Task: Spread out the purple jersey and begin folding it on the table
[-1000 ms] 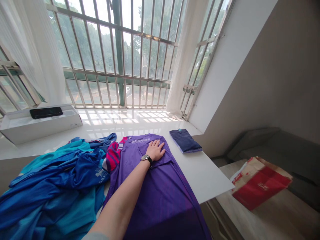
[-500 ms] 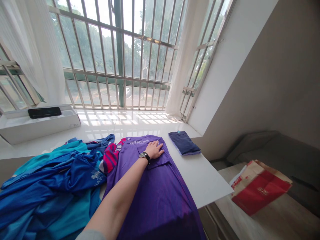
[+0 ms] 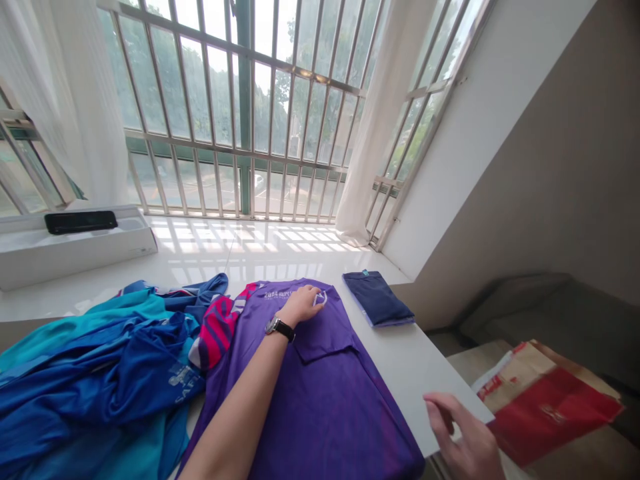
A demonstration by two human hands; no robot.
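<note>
A purple shirt point(image 3: 320, 407) lies front down the white ledge, with pale lettering near its far end and a pink-striped sleeve point(image 3: 217, 330) at its left. My left hand point(image 3: 303, 305), a watch point(image 3: 280, 327) on its wrist, rests on the folded upper part, fingers loosely stretched and open, partly covering a white round mark. At the lower right, my right hand point(image 3: 467, 440) is in the air beside the shirt and the ledge's edge. Its fingers are loosely bent with a gap by the thumb, and nothing shows in them.
Blue and teal shirts point(image 3: 110, 373) lie heaped at left. A folded navy garment point(image 3: 377, 298) sits right of the purple shirt. Behind the heap stands a white box point(image 3: 75, 253) with a black phone point(image 3: 81, 222). A red-and-brown paper bag point(image 3: 555, 403) is beyond the ledge, below a barred window's right side.
My right hand has come into view at the lower right. My left hand has shifted slightly left and its palm has tilted, uncovering a white mark on the shirt. The view has moved slightly.
</note>
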